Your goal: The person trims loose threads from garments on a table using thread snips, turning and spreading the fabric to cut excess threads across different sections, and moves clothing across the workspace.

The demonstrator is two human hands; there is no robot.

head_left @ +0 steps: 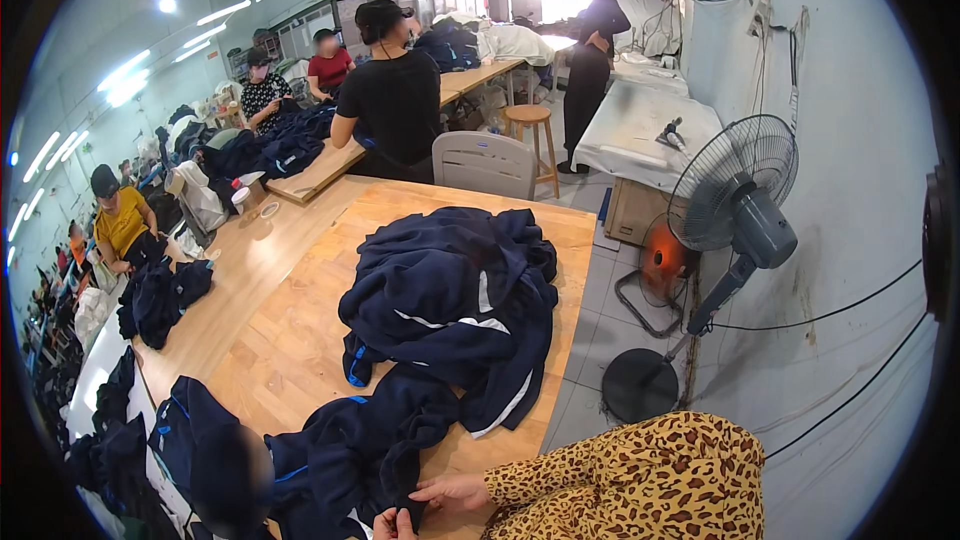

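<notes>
At the lower edge, my right hand reaches in from the right in a leopard-print sleeve. Its fingers and thumb pinch the edge of a dark navy garment with blue piping. My left hand, cut off by the frame's lower edge, has its fingertips pressed together on the same edge, close beside the right hand. The garment lies crumpled on the wooden table. Just beyond it rests a heap of navy garments with white stripes.
More dark garments lie at the lower left, partly behind a blurred dark shape. A standing fan and an orange fan are at right. Beyond the table stand a grey chair, a wooden stool and several people.
</notes>
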